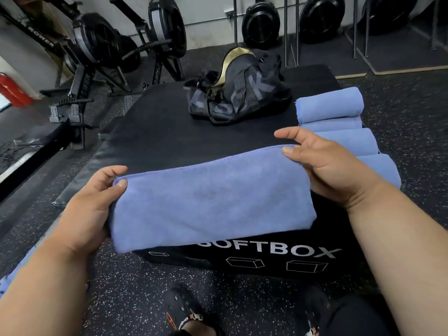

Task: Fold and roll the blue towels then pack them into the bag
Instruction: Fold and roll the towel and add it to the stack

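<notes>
A folded blue towel [213,202] lies across the near edge of the black soft box [157,132], its lower part hanging over the front. My left hand [89,209] pinches its far left corner between thumb and fingers. My right hand [322,163] pinches the far right corner. Several rolled blue towels [332,105] lie side by side along the box's right edge, behind my right hand. The black bag [240,90] with a gold lining sits open at the back of the box.
Rowing machines [97,47] stand at the back left and more fan units line the back wall. A red extinguisher [12,90] is at the far left. The floor [135,287] is speckled rubber, with my shoes [184,314] below the box.
</notes>
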The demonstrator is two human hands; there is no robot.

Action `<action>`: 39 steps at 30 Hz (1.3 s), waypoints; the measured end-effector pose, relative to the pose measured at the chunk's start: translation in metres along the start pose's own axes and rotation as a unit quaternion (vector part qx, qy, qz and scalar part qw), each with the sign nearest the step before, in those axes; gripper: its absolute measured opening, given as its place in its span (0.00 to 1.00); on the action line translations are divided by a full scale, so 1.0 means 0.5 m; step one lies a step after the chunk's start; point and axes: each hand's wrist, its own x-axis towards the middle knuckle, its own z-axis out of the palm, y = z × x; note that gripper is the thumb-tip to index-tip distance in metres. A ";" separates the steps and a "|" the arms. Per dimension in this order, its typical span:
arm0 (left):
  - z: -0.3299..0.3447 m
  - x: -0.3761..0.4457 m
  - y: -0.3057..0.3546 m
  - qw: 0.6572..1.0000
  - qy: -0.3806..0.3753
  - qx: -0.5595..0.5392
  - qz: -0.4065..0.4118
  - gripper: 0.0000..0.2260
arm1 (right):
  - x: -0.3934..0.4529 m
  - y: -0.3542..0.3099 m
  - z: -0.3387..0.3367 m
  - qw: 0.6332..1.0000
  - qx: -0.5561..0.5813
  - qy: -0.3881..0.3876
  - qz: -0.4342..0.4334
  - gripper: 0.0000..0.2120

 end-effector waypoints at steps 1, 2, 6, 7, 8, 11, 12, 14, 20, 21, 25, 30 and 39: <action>-0.003 0.004 0.004 1.000 -0.017 -0.006 -0.016 0.10 | 0.002 -0.001 0.002 1.000 0.016 -0.002 0.007 0.15; -0.007 0.010 0.005 0.999 -0.033 -0.007 -0.033 0.10 | 0.010 0.000 0.005 1.000 0.020 0.007 0.006 0.15; 0.006 0.080 -0.033 0.990 0.000 0.121 -0.076 0.10 | 0.089 0.052 0.011 0.961 -0.186 0.196 -0.057 0.12; 0.008 0.106 -0.054 0.977 0.028 0.203 -0.058 0.10 | 0.107 0.073 0.013 0.944 -0.232 0.228 -0.057 0.12; 0.009 0.129 -0.074 0.955 0.052 0.289 -0.044 0.11 | 0.122 0.093 0.015 0.933 -0.266 0.239 -0.045 0.12; 0.025 0.155 -0.104 0.890 0.107 0.442 -0.033 0.17 | 0.135 0.120 0.018 0.901 -0.371 0.225 0.023 0.14; 0.040 0.150 -0.106 0.872 0.118 0.474 -0.009 0.18 | 0.134 0.118 0.018 0.897 -0.383 0.220 0.040 0.14; 0.095 0.130 -0.103 0.847 0.109 0.517 0.063 0.17 | 0.129 0.111 0.015 0.894 -0.390 0.210 0.065 0.15; 0.318 0.084 -0.116 0.839 -0.159 0.473 0.218 0.17 | 0.111 0.118 -0.008 0.906 -0.369 0.190 0.080 0.16; 0.347 0.093 -0.117 0.831 -0.185 0.475 0.225 0.19 | 0.107 0.121 -0.009 0.912 -0.361 0.179 0.080 0.15; 0.405 0.142 -0.131 0.768 -0.232 0.574 0.165 0.23 | 0.089 0.123 -0.013 0.924 -0.340 0.154 0.087 0.20; 0.405 0.139 -0.139 0.745 -0.241 0.608 0.129 0.27 | 0.066 0.118 -0.010 0.945 -0.303 0.095 0.073 0.26; 0.403 0.147 -0.156 0.743 -0.225 0.614 0.142 0.29 | 0.064 0.119 -0.024 0.934 -0.350 0.044 0.054 0.23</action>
